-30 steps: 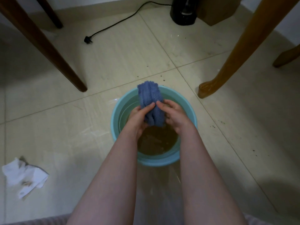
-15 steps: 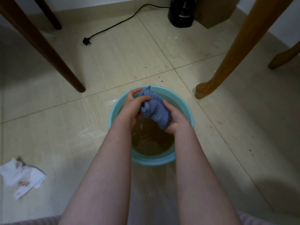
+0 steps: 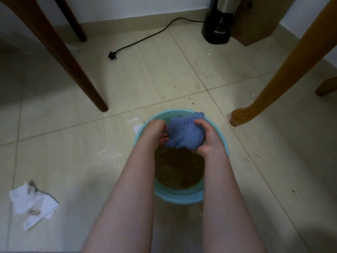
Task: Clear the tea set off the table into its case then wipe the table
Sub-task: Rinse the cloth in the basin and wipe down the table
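Note:
A blue knitted cloth [image 3: 184, 133] is bunched between both my hands over a light-blue bucket [image 3: 180, 197] that stands on the tiled floor. My left hand [image 3: 156, 132] grips the cloth's left side. My right hand [image 3: 207, 137] wraps around its right side and underside. The bucket holds murky brown water [image 3: 178, 168] below the cloth. No tea set or case shows in the head view.
A dark wooden leg [image 3: 73, 64] slants down at the left and a lighter wooden leg [image 3: 269, 84] at the right. A black appliance [image 3: 218, 21], its cord and plug [image 3: 111, 56], and a brown box [image 3: 255, 21] sit by the wall. A crumpled stained tissue [image 3: 32, 203] lies at the left.
The cloth stood upright between my fingertips, then got twisted and squeezed. Now it is a wider bundle held lower over the bucket's far rim, with both hands shifted on it.

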`<state>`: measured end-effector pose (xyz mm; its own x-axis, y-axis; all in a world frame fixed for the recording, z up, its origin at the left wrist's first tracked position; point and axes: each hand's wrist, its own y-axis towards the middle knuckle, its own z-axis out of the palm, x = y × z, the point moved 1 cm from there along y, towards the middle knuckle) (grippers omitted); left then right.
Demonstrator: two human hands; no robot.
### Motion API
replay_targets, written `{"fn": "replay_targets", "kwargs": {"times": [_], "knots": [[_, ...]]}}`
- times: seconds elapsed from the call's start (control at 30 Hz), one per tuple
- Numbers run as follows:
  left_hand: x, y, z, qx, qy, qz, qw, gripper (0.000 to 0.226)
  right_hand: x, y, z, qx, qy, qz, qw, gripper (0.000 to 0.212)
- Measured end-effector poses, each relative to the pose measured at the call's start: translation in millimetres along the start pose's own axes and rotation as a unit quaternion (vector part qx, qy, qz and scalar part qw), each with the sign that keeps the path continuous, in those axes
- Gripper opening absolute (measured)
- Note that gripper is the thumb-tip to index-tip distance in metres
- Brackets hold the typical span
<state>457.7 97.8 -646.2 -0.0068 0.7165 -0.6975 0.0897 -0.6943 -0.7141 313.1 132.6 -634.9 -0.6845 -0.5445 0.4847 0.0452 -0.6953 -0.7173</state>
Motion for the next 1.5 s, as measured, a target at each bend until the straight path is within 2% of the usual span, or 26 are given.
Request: {"fn": "replay_targets", "kwargs": {"times": [0.07,0.13,0.2,0.27,0.4,0.5,0.57,0.63,0.73,0.83,1.0,1.13,1.3,1.5], "knots": [[-1,-2,10,0.059,-0.096,-0.061,0.992,0.013,7,3,14,0.029,-0.021,-0.004,0.999,0.022],[-3,1,22,0.091,-0.188,-0.075,0.975,0.033,16,5,30,0.053,-0.066,-0.019,0.996,0.021],[-10,-1,29,0.137,-0.291,-0.096,0.942,0.06,28,1,45,0.066,-0.107,-0.037,0.991,0.022],[-16,-18,25,0.142,-0.343,-0.105,0.923,0.064,42,-11,55,0.069,-0.152,-0.055,0.984,0.029],[-42,-69,3,0.023,-0.282,-0.021,0.959,0.035,59,-60,83,-0.053,-0.209,-0.098,0.972,0.037],[-77,-123,-4,0.061,-0.261,-0.006,0.963,0.027,65,-107,109,-0.132,-0.178,-0.122,0.968,0.033],[-108,-161,-10,0.057,-0.238,0.005,0.97,0.022,75,-142,127,-0.159,-0.14,-0.121,0.97,0.033],[-141,-200,-15,0.016,-0.217,0.011,0.976,0.016,87,-179,147,-0.156,-0.089,-0.11,0.978,0.032],[-200,-268,-20,-0.031,-0.174,0.028,0.984,0.023,118,-243,185,-0.132,-0.01,-0.073,0.988,0.027],[-248,-339,-23,-0.034,-0.143,0.042,0.988,0.021,151,-312,222,-0.116,0.037,-0.027,0.992,0.045],[-314,-435,-24,-0.025,-0.151,0.051,0.987,0.016,209,-418,271,-0.094,0.08,0.036,0.992,0.058],[-370,-484,-11,-0.006,-0.121,0.106,0.987,0.015,263,-480,289,-0.06,0.103,0.019,0.993,0.033],[-419,-524,28,0.048,-0.136,0.127,0.981,0.019,324,-518,282,-0.062,0.107,-0.062,0.99,0.055],[-448,-544,99,0.126,-0.073,0.142,0.979,0.03,404,-545,231,-0.099,0.114,-0.146,0.978,0.042]]}}
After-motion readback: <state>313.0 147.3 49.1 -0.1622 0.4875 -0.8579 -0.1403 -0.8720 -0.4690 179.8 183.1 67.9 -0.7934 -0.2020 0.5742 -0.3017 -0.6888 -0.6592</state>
